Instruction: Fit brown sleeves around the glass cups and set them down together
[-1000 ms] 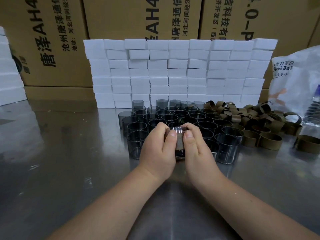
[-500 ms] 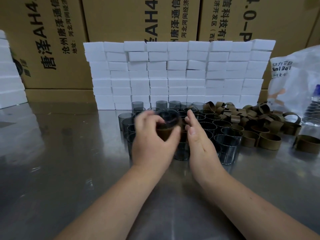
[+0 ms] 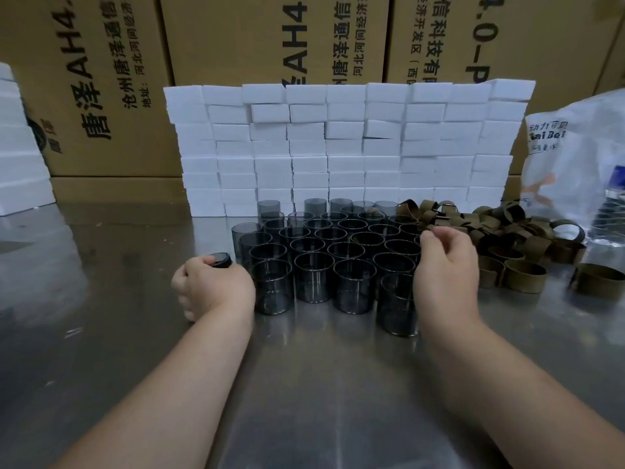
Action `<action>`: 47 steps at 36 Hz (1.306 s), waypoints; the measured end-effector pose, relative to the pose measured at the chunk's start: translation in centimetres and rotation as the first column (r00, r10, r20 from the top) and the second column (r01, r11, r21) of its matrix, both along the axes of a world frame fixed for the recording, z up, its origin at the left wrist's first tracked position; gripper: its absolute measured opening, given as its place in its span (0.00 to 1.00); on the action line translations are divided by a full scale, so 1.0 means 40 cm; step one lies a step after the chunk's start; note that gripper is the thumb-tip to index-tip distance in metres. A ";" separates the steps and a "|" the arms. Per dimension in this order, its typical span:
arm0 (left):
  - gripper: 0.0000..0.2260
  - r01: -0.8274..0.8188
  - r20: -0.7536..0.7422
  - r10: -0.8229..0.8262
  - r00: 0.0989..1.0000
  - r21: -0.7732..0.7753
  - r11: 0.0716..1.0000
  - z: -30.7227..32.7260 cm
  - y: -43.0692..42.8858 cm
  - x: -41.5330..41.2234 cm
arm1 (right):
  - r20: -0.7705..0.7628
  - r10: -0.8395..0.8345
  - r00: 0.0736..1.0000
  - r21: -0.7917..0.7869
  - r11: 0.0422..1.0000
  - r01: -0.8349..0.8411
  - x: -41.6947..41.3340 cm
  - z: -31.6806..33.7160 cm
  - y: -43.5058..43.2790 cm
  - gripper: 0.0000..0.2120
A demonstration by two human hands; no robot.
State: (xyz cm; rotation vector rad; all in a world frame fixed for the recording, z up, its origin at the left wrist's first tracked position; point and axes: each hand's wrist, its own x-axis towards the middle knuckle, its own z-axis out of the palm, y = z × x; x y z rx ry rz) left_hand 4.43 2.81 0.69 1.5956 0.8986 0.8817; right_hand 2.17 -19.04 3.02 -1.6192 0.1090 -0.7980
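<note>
Head view: the left hand (image 3: 216, 287) rests low on the counter (image 3: 101, 333), just left of the block of bare cups (image 3: 351, 286). Its fingers (image 3: 184, 282) are curled round a cup (image 3: 221, 259), of which only the dark rim shows. The right hand (image 3: 446, 269) hovers palm-down over the block's right edge, beside the sleeves (image 3: 524, 280). Its fingers are curled under, and I cannot tell whether they hold anything.

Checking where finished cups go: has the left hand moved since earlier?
Yes. The left hand, gripping a cup, went left, from the middle of the cup cluster to its left edge.
</note>
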 end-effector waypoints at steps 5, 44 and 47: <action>0.08 0.046 -0.039 -0.044 0.998 0.041 0.998 -0.008 0.004 0.005 | -0.079 -0.043 0.996 0.071 0.996 0.049 0.012 0.006 -0.014 0.11; 0.18 0.665 -0.499 -0.670 0.549 0.747 -0.012 -0.024 -0.189 -0.081 | -0.436 -0.406 0.803 -0.417 0.882 0.219 0.129 -0.070 -0.260 0.27; 0.18 0.659 -0.487 -0.685 0.542 0.752 -0.014 -0.022 -0.190 -0.084 | -0.490 -0.443 0.751 -0.563 0.818 0.115 0.144 -0.073 -0.248 0.25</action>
